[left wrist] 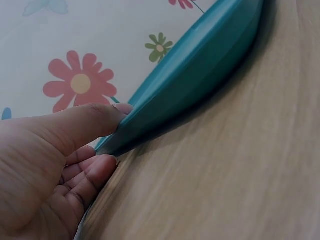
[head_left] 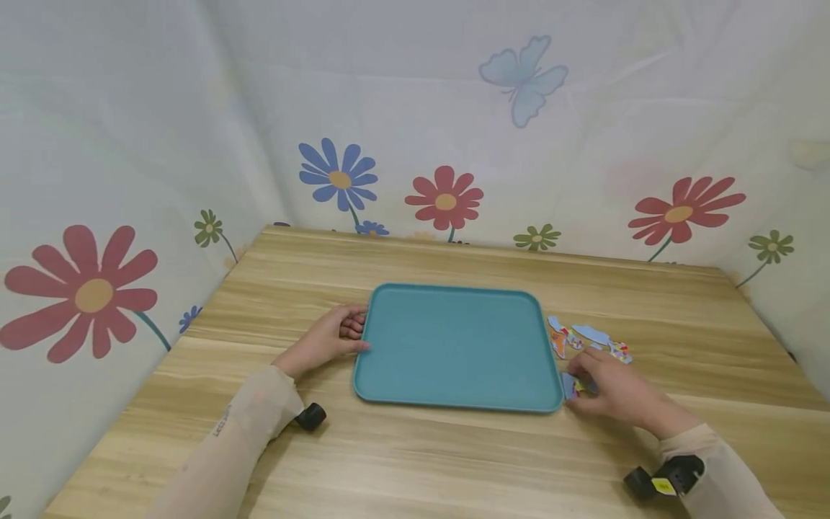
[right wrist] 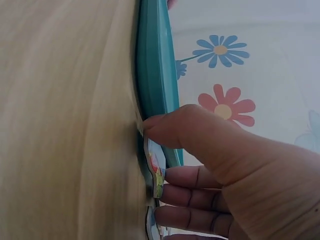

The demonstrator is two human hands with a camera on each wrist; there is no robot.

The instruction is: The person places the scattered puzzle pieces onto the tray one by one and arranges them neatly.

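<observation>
A teal rectangular tray (head_left: 457,346) lies on the wooden table. My left hand (head_left: 327,337) is at its left edge; in the left wrist view the thumb (left wrist: 102,120) rests on the rim and the curled fingers (left wrist: 92,182) sit low against the side. Beside the tray's lower right corner, my right hand (head_left: 616,389) pinches a flat printed puzzle piece (head_left: 570,386). The right wrist view has the thumb (right wrist: 165,130) at one edge of this piece (right wrist: 156,160) and the fingertips along its other side, the piece tilted close to the table.
Several more colourful puzzle pieces (head_left: 590,333) lie loose right of the tray, just beyond my right hand. The wooden table (head_left: 428,468) meets a white flower-printed cloth (head_left: 389,86) at the back and sides.
</observation>
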